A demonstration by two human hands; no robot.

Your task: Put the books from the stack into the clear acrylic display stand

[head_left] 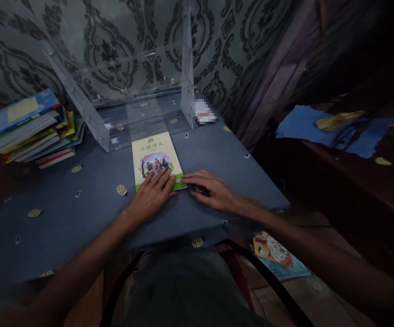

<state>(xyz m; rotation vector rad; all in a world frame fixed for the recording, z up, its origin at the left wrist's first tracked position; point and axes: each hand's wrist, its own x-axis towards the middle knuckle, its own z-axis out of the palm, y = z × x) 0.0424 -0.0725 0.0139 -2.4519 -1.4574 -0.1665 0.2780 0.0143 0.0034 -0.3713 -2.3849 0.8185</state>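
Note:
A closed book [152, 152] with a cream and green cover and a coloured picture lies flat on the blue table. Across its lower part rests my left hand [154, 190], palm down with the fingers stretched out. My right hand [215, 190] is at the book's lower right corner, its fingers extended and the thumb apart from them. The fingertips of that hand touch or nearly touch the book's edge. Behind the book stands a clear plastic rack [101, 131] with upright side panels.
A stack of books [33, 125] stands at the table's left. A partly blurred white packet [204, 112] lies beside the rack. The patterned tablecloth [91, 213] covers the table. More books [278, 256] lie low at the right, and a blue cloth [295, 125] is on a dark red surface.

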